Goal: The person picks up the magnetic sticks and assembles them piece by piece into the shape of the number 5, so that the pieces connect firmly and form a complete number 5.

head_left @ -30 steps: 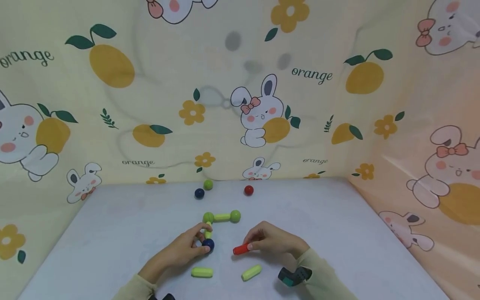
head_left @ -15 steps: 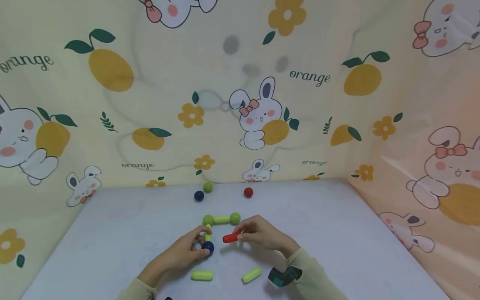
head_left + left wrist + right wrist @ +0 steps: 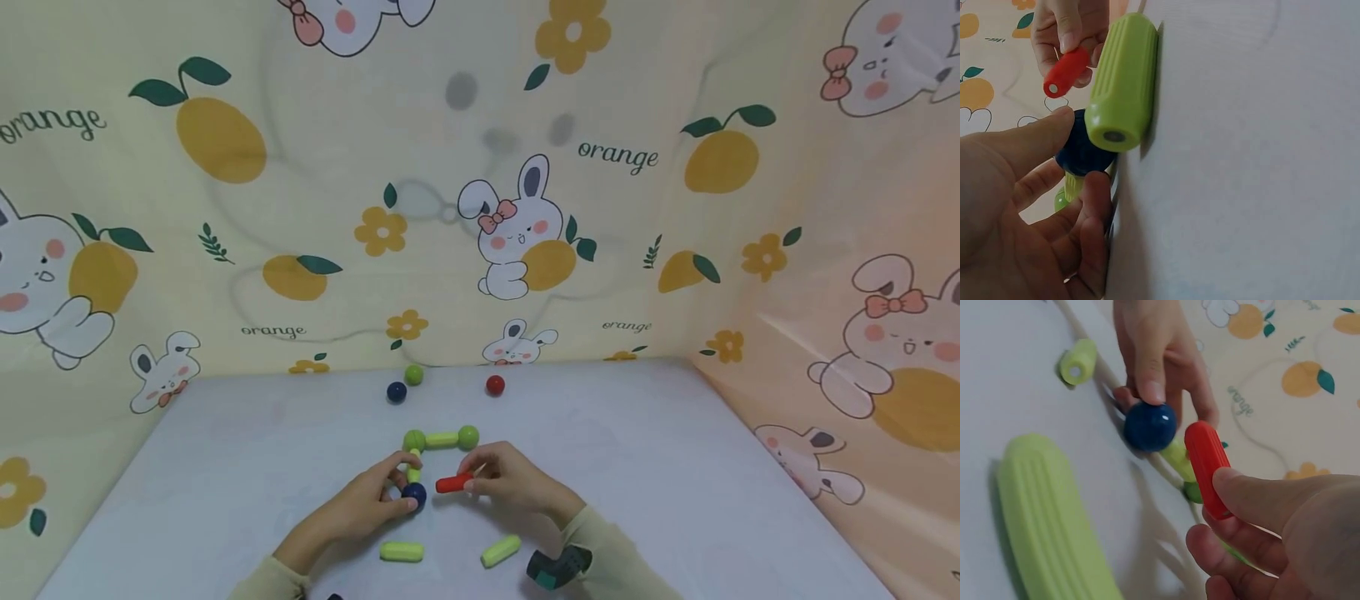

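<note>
My left hand (image 3: 367,500) holds a dark blue ball (image 3: 414,497), thumb on its near side, at the near end of a joined piece. From that ball a light green rod (image 3: 414,468) runs back to a green ball (image 3: 414,440). A second light green rod (image 3: 442,440) leads right from there to another green ball (image 3: 468,437). Between thumb and fingers, my right hand (image 3: 517,483) pinches a red rod (image 3: 1206,469), raised off the table just right of the blue ball. A gap shows between the red rod's tip and the ball.
Two loose light green rods, a left one (image 3: 402,552) and a right one (image 3: 500,551), lie nearest me. Farther back sit a dark blue ball (image 3: 397,392), a green ball (image 3: 413,375) and a red ball (image 3: 495,385). Behind the white table (image 3: 637,467) hangs a printed cloth (image 3: 330,167).
My right hand has carried the red rod leftward, closer to the blue ball, rising and then dipping slightly. My left hand keeps its hold on the blue ball.
</note>
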Action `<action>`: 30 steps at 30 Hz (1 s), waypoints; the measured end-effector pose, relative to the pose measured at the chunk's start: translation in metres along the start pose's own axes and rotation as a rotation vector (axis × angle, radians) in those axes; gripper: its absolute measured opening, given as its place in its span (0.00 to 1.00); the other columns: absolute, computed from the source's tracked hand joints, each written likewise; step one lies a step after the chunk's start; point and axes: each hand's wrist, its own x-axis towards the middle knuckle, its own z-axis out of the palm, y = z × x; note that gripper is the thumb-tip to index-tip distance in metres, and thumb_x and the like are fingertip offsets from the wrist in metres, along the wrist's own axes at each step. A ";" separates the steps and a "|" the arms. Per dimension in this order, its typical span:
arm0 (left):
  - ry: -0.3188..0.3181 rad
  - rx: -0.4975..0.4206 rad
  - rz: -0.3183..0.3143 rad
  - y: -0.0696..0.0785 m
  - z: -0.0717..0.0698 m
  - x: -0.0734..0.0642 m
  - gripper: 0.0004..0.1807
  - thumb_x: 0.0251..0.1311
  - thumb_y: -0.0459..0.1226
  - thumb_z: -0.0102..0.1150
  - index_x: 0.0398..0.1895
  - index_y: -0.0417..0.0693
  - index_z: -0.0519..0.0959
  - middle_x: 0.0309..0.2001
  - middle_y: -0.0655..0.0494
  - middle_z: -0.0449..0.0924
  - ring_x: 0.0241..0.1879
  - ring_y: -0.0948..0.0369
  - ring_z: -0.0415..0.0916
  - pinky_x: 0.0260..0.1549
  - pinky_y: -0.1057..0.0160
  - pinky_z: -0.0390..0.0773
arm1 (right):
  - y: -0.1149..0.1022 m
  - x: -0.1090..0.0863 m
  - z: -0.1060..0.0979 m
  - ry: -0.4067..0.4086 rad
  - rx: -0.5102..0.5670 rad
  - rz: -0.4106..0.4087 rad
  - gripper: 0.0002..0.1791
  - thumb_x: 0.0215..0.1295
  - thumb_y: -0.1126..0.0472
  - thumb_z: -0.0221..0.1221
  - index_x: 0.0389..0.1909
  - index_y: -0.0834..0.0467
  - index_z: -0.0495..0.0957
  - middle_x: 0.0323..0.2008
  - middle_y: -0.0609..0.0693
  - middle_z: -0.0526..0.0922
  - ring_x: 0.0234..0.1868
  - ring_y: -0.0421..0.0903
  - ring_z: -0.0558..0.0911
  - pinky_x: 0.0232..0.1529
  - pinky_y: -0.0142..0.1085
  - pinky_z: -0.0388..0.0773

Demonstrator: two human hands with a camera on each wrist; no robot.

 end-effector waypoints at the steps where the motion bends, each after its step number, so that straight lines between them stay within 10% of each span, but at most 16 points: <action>1: 0.000 0.000 0.000 0.000 0.000 0.000 0.26 0.65 0.41 0.65 0.64 0.53 0.69 0.45 0.52 0.77 0.32 0.60 0.71 0.30 0.67 0.70 | 0.000 0.000 0.001 0.004 -0.003 0.002 0.09 0.67 0.68 0.62 0.46 0.60 0.84 0.43 0.54 0.86 0.35 0.42 0.80 0.40 0.27 0.77; 30: 0.011 0.002 -0.013 0.001 -0.001 -0.002 0.26 0.65 0.41 0.66 0.64 0.54 0.70 0.45 0.51 0.77 0.32 0.59 0.71 0.29 0.66 0.69 | 0.009 0.004 0.019 0.053 -0.044 0.063 0.08 0.66 0.63 0.65 0.44 0.53 0.84 0.39 0.46 0.81 0.35 0.43 0.73 0.37 0.31 0.69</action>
